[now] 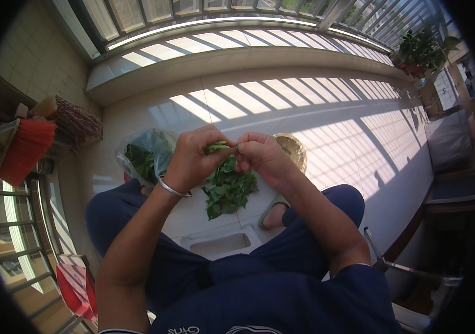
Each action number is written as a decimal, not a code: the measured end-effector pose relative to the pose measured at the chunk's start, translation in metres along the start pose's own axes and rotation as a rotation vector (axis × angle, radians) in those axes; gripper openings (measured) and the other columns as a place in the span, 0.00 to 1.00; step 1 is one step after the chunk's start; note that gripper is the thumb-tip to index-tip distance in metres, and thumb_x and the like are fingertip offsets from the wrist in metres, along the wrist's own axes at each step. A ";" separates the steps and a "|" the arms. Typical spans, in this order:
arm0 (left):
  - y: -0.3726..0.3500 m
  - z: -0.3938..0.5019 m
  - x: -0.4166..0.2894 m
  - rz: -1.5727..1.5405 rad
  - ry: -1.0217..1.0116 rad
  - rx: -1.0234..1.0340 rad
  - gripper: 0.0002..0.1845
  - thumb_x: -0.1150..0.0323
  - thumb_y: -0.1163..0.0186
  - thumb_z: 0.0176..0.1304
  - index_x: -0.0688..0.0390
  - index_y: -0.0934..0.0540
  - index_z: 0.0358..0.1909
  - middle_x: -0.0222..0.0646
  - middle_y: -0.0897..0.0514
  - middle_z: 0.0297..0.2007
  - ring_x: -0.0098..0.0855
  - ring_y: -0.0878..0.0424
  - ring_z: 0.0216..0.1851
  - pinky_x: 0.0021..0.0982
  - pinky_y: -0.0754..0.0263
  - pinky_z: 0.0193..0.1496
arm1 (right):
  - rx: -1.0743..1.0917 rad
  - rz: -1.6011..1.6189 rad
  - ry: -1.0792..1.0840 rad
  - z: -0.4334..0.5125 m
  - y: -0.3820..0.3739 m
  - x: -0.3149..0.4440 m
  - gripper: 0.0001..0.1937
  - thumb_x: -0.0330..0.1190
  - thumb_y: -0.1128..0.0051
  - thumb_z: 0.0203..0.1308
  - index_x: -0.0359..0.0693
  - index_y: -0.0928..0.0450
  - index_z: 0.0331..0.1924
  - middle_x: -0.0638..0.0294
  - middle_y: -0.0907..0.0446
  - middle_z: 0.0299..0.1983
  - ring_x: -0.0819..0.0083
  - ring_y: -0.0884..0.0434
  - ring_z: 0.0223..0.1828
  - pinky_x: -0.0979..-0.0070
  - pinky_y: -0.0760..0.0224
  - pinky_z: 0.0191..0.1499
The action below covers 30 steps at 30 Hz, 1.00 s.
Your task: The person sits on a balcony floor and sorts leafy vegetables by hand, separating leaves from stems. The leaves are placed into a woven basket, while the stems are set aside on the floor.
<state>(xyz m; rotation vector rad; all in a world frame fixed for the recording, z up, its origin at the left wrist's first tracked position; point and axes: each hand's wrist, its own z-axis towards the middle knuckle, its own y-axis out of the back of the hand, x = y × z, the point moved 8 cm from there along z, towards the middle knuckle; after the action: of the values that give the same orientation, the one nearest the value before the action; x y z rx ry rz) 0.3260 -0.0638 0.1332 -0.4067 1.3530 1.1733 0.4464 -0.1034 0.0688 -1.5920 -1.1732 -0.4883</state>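
Note:
My left hand (200, 154), with a silver bangle at its wrist, is closed on green stems (218, 146) of a leafy vegetable. My right hand (258, 156) meets it at the fingertips, thumb and forefinger pinching a thin stem end. Below both hands, a pile of green leaves (231, 192) lies on the tiled floor. Left of my left hand stands a clear plastic bag (164, 148) with more green leaves (139, 158) inside. A round bin or basket with a yellowish liner (298, 150) is partly hidden behind my right hand.
A low plastic stool (220, 242) shows between my legs, near a foot in a green slipper (265, 217). Left are a red-bristled broom (28, 146) and a pink-red dustpan (76, 288). A tiled ledge (237, 54) runs ahead below railings; potted plants (421, 50) stand far right.

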 end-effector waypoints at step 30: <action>0.061 0.013 0.018 -0.458 0.302 -0.184 0.14 0.62 0.51 0.70 0.62 0.22 0.43 0.24 0.24 0.28 0.10 0.46 0.19 0.15 0.48 0.23 | -0.646 -1.422 -0.336 -0.003 0.228 -0.011 0.08 0.30 0.49 0.48 0.36 0.20 0.28 0.50 0.18 0.30 0.61 0.17 0.28 0.67 0.23 0.37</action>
<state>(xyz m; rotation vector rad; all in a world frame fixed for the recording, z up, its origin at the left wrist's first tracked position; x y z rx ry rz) 0.2786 -0.0201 0.1434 -1.0029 1.3147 0.8753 0.6396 -0.1039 -0.0520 -1.0707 -2.5200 -1.6622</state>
